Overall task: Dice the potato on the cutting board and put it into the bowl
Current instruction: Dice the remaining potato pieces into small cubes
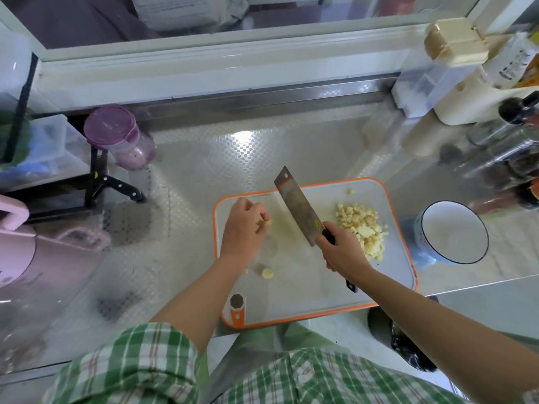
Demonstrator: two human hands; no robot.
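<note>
Potato dice [361, 228], pale yellow and unevenly cut, are lying heaped on the right part of the white, orange-rimmed cutting board [306, 298], with one stray cube [350, 191] sitting apart near the far edge. A small potato piece [267, 223] is being pinched in the curled fingers of the left hand [242, 225] over the board's left part, while a rounded stub [267, 272] is lying near the left wrist. The right hand [341, 252] is gripping the dark handle of a cleaver [297, 205], its broad blade slanting away from the person between the two hands; whether its edge is touching the board cannot be told. A white bowl [455, 234] with a dark rim is standing just right of the board on the patterned metal surface [204, 158]. A purple-lidded jar [119, 135] is standing well apart at the far left.
</note>
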